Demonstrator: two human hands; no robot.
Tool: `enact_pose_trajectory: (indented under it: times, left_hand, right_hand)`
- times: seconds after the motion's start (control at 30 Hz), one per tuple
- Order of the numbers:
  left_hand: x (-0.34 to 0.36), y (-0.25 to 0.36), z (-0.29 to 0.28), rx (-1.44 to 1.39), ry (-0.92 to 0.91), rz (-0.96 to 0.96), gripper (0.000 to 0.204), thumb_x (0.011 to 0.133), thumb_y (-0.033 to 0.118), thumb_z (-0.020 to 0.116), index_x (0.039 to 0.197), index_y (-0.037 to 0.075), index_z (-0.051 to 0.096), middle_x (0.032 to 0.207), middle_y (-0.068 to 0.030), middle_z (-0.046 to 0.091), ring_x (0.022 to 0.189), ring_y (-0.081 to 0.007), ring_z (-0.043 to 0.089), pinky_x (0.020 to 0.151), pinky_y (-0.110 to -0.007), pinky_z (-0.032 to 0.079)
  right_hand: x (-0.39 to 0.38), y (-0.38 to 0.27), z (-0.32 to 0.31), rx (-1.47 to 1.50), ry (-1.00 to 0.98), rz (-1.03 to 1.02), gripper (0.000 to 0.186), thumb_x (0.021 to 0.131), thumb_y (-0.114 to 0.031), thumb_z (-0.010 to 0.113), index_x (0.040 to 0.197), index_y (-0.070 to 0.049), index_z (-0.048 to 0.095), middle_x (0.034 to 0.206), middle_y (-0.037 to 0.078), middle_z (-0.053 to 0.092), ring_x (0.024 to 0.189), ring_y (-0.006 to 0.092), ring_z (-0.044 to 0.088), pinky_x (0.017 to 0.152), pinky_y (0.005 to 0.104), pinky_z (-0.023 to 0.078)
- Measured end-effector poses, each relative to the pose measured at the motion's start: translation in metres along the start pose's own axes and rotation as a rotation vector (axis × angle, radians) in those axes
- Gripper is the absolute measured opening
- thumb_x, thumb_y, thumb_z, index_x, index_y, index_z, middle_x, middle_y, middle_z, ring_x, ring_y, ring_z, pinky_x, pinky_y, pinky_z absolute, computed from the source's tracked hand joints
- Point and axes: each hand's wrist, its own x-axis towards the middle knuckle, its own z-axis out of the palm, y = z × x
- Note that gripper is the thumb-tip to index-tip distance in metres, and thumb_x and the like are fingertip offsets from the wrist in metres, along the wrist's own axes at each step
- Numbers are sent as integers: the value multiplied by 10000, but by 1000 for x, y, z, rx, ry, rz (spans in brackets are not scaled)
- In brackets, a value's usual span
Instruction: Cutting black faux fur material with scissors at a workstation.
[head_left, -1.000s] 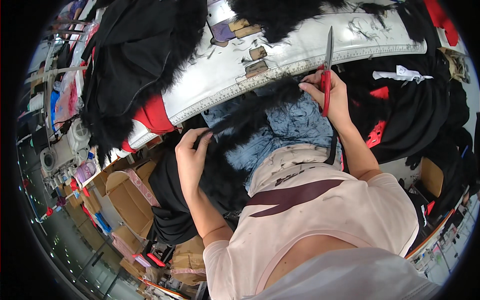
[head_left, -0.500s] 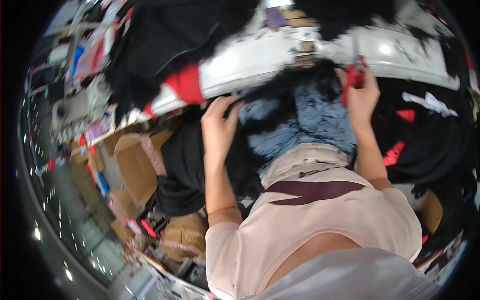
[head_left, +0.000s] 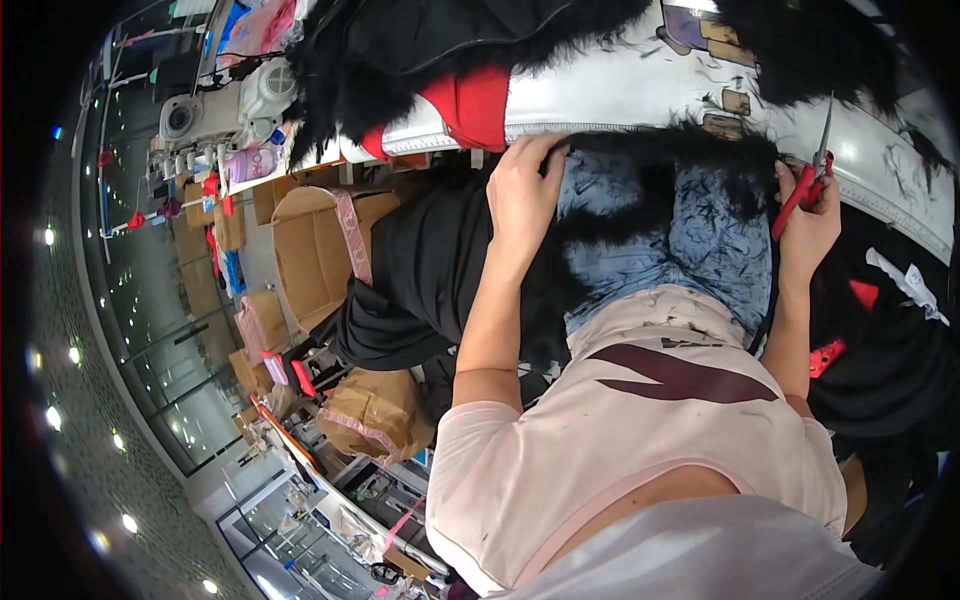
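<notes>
My left hand [head_left: 522,195] is closed at the left end of a strip of black fur [head_left: 690,140], its thumb and fingers pinching the edge. The strip stretches across my lap along the table's near edge. In my right hand [head_left: 810,225] is a pair of scissors [head_left: 803,195] with red handles, blades pointing up and away from me. The thumb and fingertips of that hand are by the strip's right end; whether they grip it too is hard to tell. Loose black fibres cover my blue jeans [head_left: 720,215].
Ahead stands a white table [head_left: 590,85] with a ruler strip along its edge, black fur pieces [head_left: 430,50] and red fabric [head_left: 470,108]. Black cloth [head_left: 430,270] hangs at left beside an open cardboard box [head_left: 310,250]. A machine [head_left: 185,120] stands far left.
The view has turned, so the scene sits further right and is sharper. Both hands keep hold of what they held, and the scissors' blades now show clearly.
</notes>
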Motion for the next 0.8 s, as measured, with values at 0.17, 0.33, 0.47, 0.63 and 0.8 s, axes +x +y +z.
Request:
enact_pose_trajectory:
  times: [0.17,0.33,0.47,0.63,0.8]
  left_hand:
    - [0,-6,-6,2,-3,13,146,829,84,643,967,49,678,901,-112,652,822,-326,629,718,-364,502]
    - [-3,-17,-12,-19,4,-26,139,830,79,643,958,37,681,898,-129,651,823,-335,627,722,-357,502]
    - [1,-19,-12,25,42,-22,139,838,86,637,961,37,679,901,-127,650,823,-337,628,719,-364,503]
    - [5,-16,-11,94,53,-31,140,834,108,644,948,32,671,909,-128,650,826,-342,627,718,-375,503]
    - [7,-16,-7,70,44,-32,180,810,126,672,913,-21,653,882,-192,646,828,-380,622,741,-402,501]
  right_hand:
    - [0,-2,0,-48,0,3,208,826,-79,737,967,3,609,831,15,642,704,46,561,627,185,448]
    - [-1,-6,1,7,5,-36,205,825,-88,739,956,5,611,815,11,640,664,50,546,618,190,434]
    - [0,-5,3,20,4,-45,209,824,-93,741,958,5,613,799,6,636,643,52,534,608,190,422]
    - [0,-2,3,28,-6,-31,211,824,-92,740,971,0,620,799,5,634,647,45,530,602,184,418]
    - [4,-7,-6,61,2,-37,210,824,-94,740,977,-4,629,790,-6,623,624,37,518,574,181,410]
